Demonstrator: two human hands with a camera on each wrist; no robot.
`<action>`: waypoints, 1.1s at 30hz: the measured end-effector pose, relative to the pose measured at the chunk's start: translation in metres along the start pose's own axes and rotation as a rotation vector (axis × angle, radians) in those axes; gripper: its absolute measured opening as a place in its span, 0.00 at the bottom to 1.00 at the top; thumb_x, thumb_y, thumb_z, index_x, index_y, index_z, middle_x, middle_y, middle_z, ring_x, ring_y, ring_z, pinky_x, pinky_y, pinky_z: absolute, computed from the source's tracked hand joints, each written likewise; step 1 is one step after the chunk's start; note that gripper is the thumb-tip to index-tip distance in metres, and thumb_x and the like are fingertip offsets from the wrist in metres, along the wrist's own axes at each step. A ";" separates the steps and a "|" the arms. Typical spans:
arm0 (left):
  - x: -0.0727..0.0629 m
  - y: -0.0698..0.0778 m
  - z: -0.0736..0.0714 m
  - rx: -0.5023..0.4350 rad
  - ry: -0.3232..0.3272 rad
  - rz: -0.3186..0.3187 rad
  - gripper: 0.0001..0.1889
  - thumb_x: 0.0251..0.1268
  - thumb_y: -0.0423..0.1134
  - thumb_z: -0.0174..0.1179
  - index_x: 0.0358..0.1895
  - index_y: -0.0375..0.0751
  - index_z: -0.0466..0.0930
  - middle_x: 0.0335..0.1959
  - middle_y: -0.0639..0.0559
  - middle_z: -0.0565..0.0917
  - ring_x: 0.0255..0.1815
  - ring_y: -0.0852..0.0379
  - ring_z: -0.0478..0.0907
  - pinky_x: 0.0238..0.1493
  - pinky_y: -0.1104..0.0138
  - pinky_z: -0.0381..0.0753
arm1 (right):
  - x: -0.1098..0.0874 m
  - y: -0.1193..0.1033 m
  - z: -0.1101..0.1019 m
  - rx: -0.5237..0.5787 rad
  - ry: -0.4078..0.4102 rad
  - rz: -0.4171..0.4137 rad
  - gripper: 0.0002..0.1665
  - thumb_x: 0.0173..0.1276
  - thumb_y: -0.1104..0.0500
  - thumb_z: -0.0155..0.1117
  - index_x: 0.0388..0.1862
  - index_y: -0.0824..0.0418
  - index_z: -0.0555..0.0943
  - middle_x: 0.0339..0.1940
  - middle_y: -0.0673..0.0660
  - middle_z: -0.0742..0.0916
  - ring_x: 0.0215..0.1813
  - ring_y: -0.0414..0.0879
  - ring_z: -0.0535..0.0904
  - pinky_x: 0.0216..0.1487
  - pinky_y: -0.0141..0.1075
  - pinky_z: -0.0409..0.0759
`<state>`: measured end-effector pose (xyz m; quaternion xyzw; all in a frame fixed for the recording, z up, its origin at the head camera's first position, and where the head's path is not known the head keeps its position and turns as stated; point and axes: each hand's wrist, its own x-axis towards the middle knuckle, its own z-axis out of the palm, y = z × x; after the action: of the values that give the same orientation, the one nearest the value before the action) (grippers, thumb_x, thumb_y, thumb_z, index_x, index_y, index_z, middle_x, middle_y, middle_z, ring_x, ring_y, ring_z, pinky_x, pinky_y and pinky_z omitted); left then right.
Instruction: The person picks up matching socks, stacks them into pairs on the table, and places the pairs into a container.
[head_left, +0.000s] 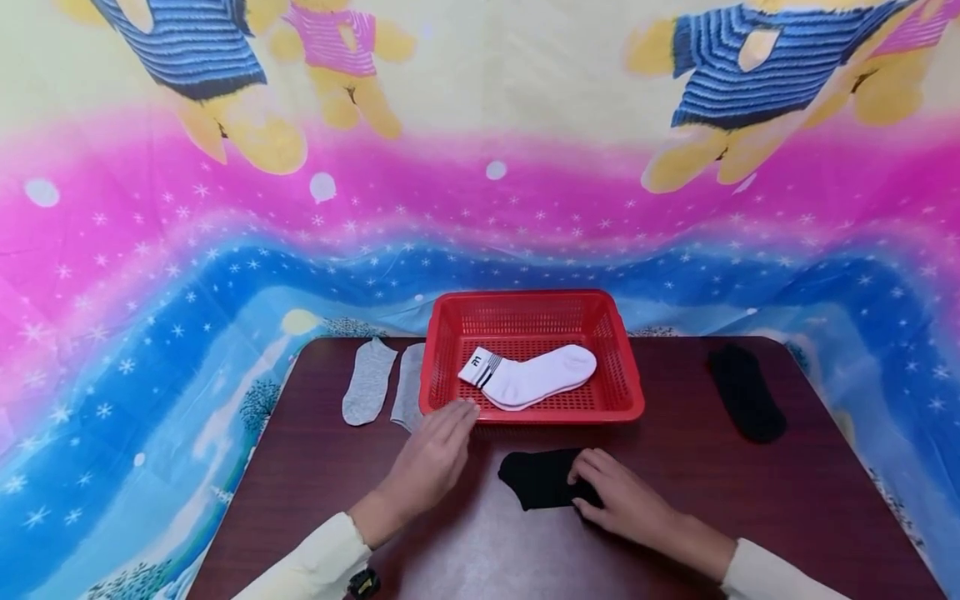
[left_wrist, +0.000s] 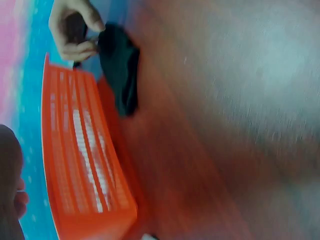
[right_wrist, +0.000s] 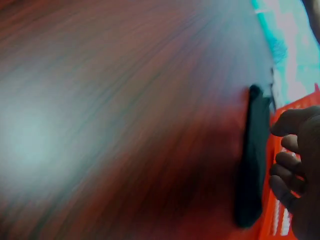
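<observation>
Sleeves aside, nearest to us is the right hand [head_left: 626, 500], bent over the right end of the black sock [head_left: 540, 479]. Thumb and fingers stand apart at that end; we can't tell whether fabric is pinched. Sock lies flat mid-table, roughly parallel to the basket's front edge, on the bare surface [head_left: 787, 492]. We'd call it light, soft, limp: nothing fragile, no stiffness to push against, likely to slide or crease if shoved. Best hold for us: pinch a good fold near either end, thumb below, fingers on top; a hold at both ends should keep it flat. Left hand [head_left: 435, 454] is at the front left corner of the red basket [head_left: 555, 417], fingers straight and close together, nothing held; we can't confirm contact with the rim. Basket is perforated, looks like plastic, sits by the middle of the table's far edge. In it we see white socks [head_left: 532, 375], seemingly a pair stacked, dark stripes at the cuff, cuff toward the basket's left wall. Left of the basket, toward the table's far left corner: one grey sock [head_left: 369, 385], plus a second grey sock [head_left: 407, 392] partly hidden by the basket's left edge. Another black sock [head_left: 747, 396] lies near the far right corner. Behind everything, printed cloth [head_left: 480, 208].
</observation>
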<state>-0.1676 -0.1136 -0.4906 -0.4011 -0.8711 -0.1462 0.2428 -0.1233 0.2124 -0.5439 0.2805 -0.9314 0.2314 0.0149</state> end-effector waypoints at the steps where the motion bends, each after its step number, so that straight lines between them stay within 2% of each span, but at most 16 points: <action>1: -0.001 0.005 0.001 -0.017 0.024 0.052 0.28 0.61 0.31 0.67 0.67 0.31 0.75 0.63 0.39 0.82 0.65 0.45 0.80 0.65 0.53 0.80 | -0.005 0.004 -0.002 -0.028 -0.014 -0.012 0.17 0.60 0.56 0.78 0.43 0.48 0.79 0.42 0.39 0.77 0.46 0.32 0.71 0.46 0.33 0.80; 3: -0.002 0.018 0.004 -0.042 0.022 0.135 0.28 0.63 0.32 0.65 0.67 0.31 0.75 0.62 0.40 0.83 0.63 0.47 0.81 0.65 0.56 0.80 | -0.013 0.011 -0.006 -0.068 -0.032 -0.040 0.17 0.60 0.56 0.77 0.45 0.48 0.80 0.44 0.39 0.78 0.46 0.32 0.71 0.46 0.34 0.80; 6: -0.002 0.035 0.013 -0.064 -0.083 0.183 0.26 0.67 0.36 0.65 0.68 0.35 0.75 0.62 0.44 0.83 0.64 0.50 0.80 0.66 0.59 0.78 | -0.021 0.020 -0.008 -0.124 -0.034 -0.085 0.17 0.60 0.56 0.76 0.47 0.48 0.81 0.47 0.40 0.80 0.48 0.33 0.73 0.48 0.37 0.81; 11: -0.003 0.053 0.035 -0.071 -0.316 0.134 0.23 0.73 0.44 0.62 0.66 0.39 0.77 0.63 0.47 0.83 0.66 0.52 0.79 0.66 0.59 0.79 | -0.029 0.032 -0.007 -0.229 -0.036 -0.158 0.20 0.61 0.55 0.75 0.53 0.48 0.82 0.54 0.44 0.82 0.55 0.37 0.76 0.55 0.42 0.82; 15: -0.006 0.058 0.053 -0.090 -0.407 0.105 0.22 0.75 0.46 0.60 0.65 0.39 0.78 0.63 0.46 0.83 0.67 0.52 0.79 0.68 0.59 0.78 | -0.029 0.038 -0.006 -0.275 -0.069 -0.193 0.21 0.63 0.54 0.74 0.56 0.49 0.83 0.56 0.45 0.83 0.58 0.40 0.77 0.56 0.43 0.83; 18: -0.007 0.060 0.062 -0.095 -0.417 0.104 0.22 0.74 0.46 0.61 0.64 0.38 0.78 0.61 0.47 0.84 0.65 0.53 0.79 0.69 0.61 0.76 | -0.028 0.039 -0.006 -0.280 -0.108 -0.182 0.21 0.65 0.54 0.72 0.58 0.50 0.83 0.57 0.46 0.83 0.58 0.41 0.77 0.57 0.42 0.84; 22: -0.008 0.060 0.072 -0.081 -0.395 0.109 0.21 0.73 0.47 0.63 0.61 0.39 0.80 0.56 0.50 0.85 0.60 0.56 0.80 0.65 0.64 0.78 | -0.026 0.040 -0.004 -0.292 -0.135 -0.187 0.20 0.67 0.55 0.71 0.58 0.50 0.83 0.56 0.46 0.83 0.58 0.41 0.77 0.56 0.40 0.84; 28: -0.007 0.057 0.081 -0.009 -0.357 0.163 0.14 0.68 0.46 0.66 0.51 0.43 0.83 0.49 0.54 0.85 0.51 0.59 0.79 0.55 0.68 0.80 | -0.024 0.045 -0.001 -0.367 -0.070 -0.299 0.19 0.66 0.60 0.72 0.56 0.51 0.83 0.53 0.47 0.82 0.53 0.41 0.77 0.51 0.36 0.84; 33: -0.003 0.053 0.085 0.050 -0.315 0.218 0.07 0.66 0.42 0.66 0.42 0.45 0.82 0.43 0.56 0.84 0.44 0.60 0.77 0.46 0.71 0.81 | -0.020 0.049 -0.003 -0.433 -0.083 -0.346 0.22 0.65 0.64 0.68 0.58 0.54 0.80 0.54 0.50 0.81 0.53 0.43 0.76 0.51 0.38 0.83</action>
<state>-0.1514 -0.0439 -0.5601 -0.5048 -0.8531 -0.0326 0.1276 -0.1327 0.2600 -0.5652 0.4349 -0.8972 0.0095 0.0758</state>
